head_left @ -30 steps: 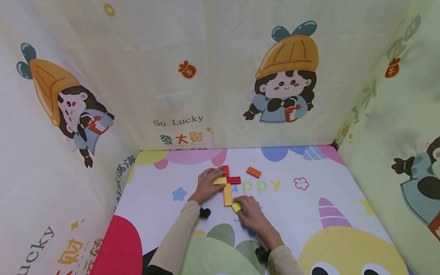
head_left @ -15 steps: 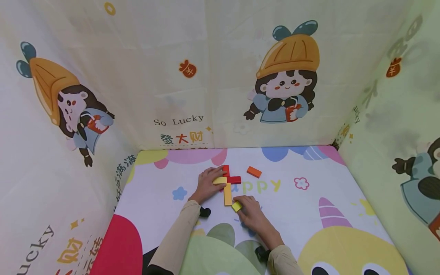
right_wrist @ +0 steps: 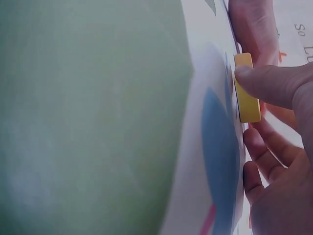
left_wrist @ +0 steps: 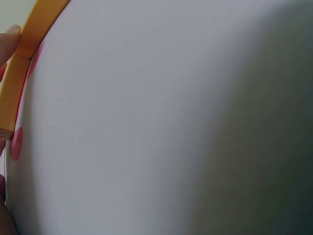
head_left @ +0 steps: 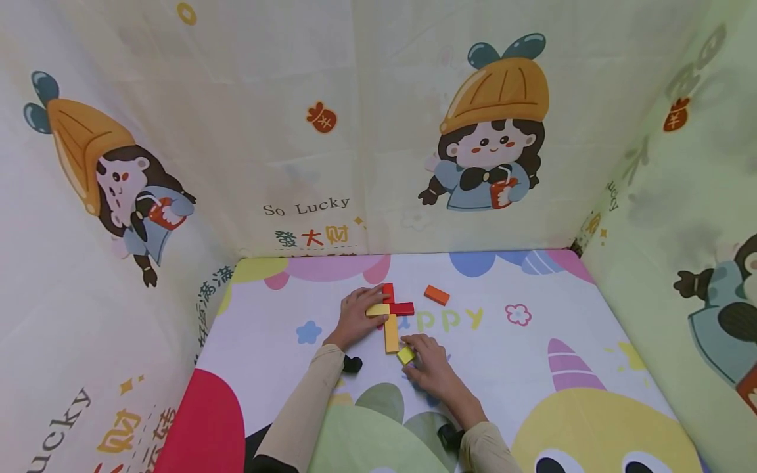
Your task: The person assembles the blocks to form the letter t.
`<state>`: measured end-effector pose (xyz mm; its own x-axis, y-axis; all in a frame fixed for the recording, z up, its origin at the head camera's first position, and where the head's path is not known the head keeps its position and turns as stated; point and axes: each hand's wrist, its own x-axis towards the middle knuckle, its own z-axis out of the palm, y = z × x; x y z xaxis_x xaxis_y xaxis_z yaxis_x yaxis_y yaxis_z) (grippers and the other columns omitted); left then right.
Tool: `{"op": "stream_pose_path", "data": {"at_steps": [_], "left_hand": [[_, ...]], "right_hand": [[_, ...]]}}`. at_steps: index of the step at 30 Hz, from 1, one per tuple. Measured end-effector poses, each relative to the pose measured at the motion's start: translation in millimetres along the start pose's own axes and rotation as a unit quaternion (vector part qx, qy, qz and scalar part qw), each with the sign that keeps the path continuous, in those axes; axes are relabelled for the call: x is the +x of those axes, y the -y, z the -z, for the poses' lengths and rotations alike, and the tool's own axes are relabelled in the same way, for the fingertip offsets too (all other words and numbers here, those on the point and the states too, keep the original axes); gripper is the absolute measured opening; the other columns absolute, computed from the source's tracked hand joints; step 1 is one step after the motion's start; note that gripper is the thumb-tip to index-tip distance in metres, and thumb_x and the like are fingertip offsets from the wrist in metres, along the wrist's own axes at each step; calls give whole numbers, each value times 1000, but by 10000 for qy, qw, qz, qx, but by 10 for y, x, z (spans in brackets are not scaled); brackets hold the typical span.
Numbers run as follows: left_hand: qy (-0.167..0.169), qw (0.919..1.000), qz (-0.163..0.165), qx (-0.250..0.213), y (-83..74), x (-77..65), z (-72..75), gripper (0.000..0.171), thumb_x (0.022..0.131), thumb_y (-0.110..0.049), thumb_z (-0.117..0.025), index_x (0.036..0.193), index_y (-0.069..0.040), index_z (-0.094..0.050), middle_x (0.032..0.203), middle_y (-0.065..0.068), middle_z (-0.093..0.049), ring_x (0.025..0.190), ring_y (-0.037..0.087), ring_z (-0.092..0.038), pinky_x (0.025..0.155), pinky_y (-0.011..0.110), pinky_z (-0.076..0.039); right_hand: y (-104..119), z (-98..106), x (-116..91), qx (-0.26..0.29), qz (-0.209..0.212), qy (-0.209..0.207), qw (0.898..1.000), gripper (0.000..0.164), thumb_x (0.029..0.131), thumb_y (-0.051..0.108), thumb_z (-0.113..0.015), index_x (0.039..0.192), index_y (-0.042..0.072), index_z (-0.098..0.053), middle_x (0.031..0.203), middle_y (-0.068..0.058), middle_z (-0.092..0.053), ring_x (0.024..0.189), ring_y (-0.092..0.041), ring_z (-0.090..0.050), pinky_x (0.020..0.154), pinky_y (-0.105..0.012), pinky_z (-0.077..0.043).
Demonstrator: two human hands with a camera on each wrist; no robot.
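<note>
My left hand (head_left: pixel 357 318) rests at a cluster of blocks, fingers and thumb on either side of a light yellow block (head_left: pixel 378 310). A red block (head_left: pixel 388 293) stands at its fingertips, and a dark red block (head_left: pixel 403 309) adjoins on the right. Towards me runs a long yellow-orange block (head_left: pixel 391 335). In the left wrist view a fingertip (left_wrist: pixel 9 45) touches the yellow blocks (left_wrist: pixel 14 93) near their joint. My right hand (head_left: pixel 433 364) is spread around a small bright yellow block (head_left: pixel 405 355), close to the long block's near end. Its thumb overlaps a yellow block (right_wrist: pixel 248 103) in the right wrist view.
An orange block (head_left: pixel 437 295) lies apart, beyond the cluster to the right. A printed cloth (head_left: pixel 473 381) with cartoon shapes covers the table. Patterned fabric walls (head_left: pixel 384 164) rise at the back and sides.
The small bright yellow block has shifted slightly left, towards the long block. My right thumb has moved off it, towards me. The left hand has stayed in place.
</note>
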<state>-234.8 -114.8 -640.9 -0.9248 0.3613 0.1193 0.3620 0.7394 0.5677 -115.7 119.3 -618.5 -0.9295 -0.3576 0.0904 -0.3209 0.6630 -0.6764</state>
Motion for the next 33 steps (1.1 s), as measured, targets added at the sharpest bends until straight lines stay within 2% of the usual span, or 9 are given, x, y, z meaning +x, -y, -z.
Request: {"op": "stream_pose_path", "data": {"at_steps": [3,6,9,13,21,33], "left_hand": [[22,10000,36,14,-7,4,-1,56,95,-50,-71,149,-39,-57,169,-14,-37,152,26,-33,122,60,-24],[68,9999,94,5,-24,5,11,57,95,-49,-72,149,-39,-57,169,-14,-36,152,26,-32,123,60,-23],[60,9999,101,5,-25,6,12,57,95,-48,-72,149,-39,-57,169,-15,-36,152,25,-32,123,60,-22],[-55,10000,-9,-60,-8,4,1,55,95,-48,-72,147,-38,-59,168,-14,-38,151,27,-34,122,62,-23],[-139,9998,-106,-66,11,8,-11,55,94,-49,-72,147,-38,-59,167,-13,-40,150,28,-36,120,62,-24],[17,9999,74,-70,-26,-9,14,56,94,-49,-72,148,-39,-57,169,-14,-37,152,27,-33,122,61,-23]], "right_hand": [[27,-17,7,110,-311,60,9994,61,87,17,-84,141,13,-56,127,-6,-62,114,-21,-56,98,-49,-43],[61,-60,14,50,-450,18,9990,65,85,22,-87,142,13,-55,118,-3,-63,110,-18,-55,96,-47,-42],[103,-100,20,-104,-464,-58,9989,72,83,26,-89,144,11,-54,111,2,-63,103,-15,-52,91,-42,-39],[148,-119,20,-242,-435,-113,9987,79,81,31,-91,146,10,-51,106,6,-61,98,-12,-50,91,-42,-38],[172,-119,22,-297,-432,-107,9986,83,80,32,-91,148,10,-49,104,8,-59,97,-11,-48,93,-42,-37],[206,-114,27,-314,-487,-95,9983,82,80,33,-91,147,10,-50,106,8,-59,98,-12,-48,92,-41,-36]]}}
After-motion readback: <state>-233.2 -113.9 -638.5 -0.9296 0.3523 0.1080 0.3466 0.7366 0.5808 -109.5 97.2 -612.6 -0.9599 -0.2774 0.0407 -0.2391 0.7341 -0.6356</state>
